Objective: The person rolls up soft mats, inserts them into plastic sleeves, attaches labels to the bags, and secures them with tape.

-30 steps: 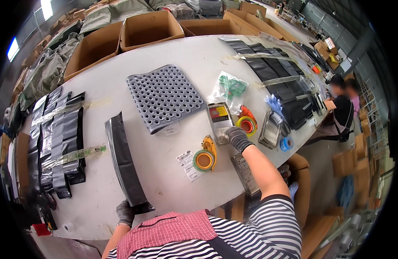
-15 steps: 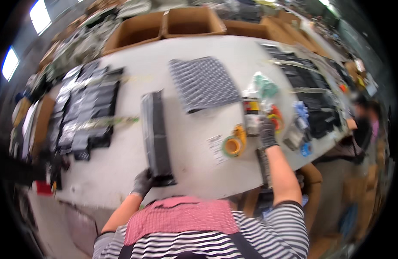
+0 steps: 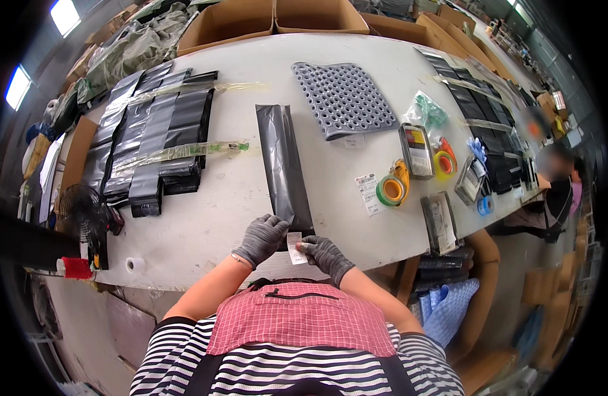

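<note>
A long, narrow black plastic bag [image 3: 283,158] lies lengthwise in front of me on the white table. My left hand [image 3: 262,240], in a grey knit glove, is closed on the left edge of its near end. My right hand [image 3: 325,256], gloved alike, pinches a small white printed label [image 3: 295,248] by its right side, over that near end. The thumb tip of this glove looks bare. Farther off lies a grey bath mat with rows of round holes [image 3: 347,98]. To the right, a sheet of labels [image 3: 371,194] lies beside a tape dispenser [image 3: 392,189].
Flat black bags [image 3: 160,132] lie stacked and taped at the left; more black bags [image 3: 479,105] lie far right. Clear trays [image 3: 440,223], a red tape dispenser [image 3: 444,162] and blue tape [image 3: 485,206] sit on the right. Cardboard boxes [image 3: 320,16] line the far edge. A person [image 3: 555,191] is at right.
My right hand has come from the trays at the right to the bag's near end, now with a label. My left hand has shifted onto the bag's near edge.
</note>
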Demonstrator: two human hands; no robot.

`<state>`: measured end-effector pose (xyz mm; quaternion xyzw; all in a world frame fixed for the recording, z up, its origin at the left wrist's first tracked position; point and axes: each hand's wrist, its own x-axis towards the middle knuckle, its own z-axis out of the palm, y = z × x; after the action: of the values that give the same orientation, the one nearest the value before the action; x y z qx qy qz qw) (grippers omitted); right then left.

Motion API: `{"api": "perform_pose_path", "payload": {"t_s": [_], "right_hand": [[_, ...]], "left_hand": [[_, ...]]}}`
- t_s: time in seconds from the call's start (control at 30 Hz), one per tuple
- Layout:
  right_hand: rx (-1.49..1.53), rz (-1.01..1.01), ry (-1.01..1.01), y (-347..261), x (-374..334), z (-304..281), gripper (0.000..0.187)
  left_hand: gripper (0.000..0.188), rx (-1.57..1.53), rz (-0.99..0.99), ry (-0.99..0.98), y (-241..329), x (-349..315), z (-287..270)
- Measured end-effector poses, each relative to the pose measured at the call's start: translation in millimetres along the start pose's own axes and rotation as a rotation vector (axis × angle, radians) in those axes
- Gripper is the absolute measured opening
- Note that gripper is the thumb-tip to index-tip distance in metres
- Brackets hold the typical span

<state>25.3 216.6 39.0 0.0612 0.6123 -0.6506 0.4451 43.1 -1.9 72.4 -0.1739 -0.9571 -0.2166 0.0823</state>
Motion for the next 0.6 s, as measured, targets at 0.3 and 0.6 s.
{"api": "perform_pose_path", "payload": {"t_s": [0.3, 0.6], "right_hand": [[0.085, -0.019, 0.135, -3, 10, 32, 0.020], [-0.003, -0.355, 0.262, 16, 38, 51, 0.020]], "left_hand": [[0.020, 0.121, 0.056, -0.221, -14, 10, -18], [0.031, 0.085, 0.144, -0.113, -18, 9, -31]]}}
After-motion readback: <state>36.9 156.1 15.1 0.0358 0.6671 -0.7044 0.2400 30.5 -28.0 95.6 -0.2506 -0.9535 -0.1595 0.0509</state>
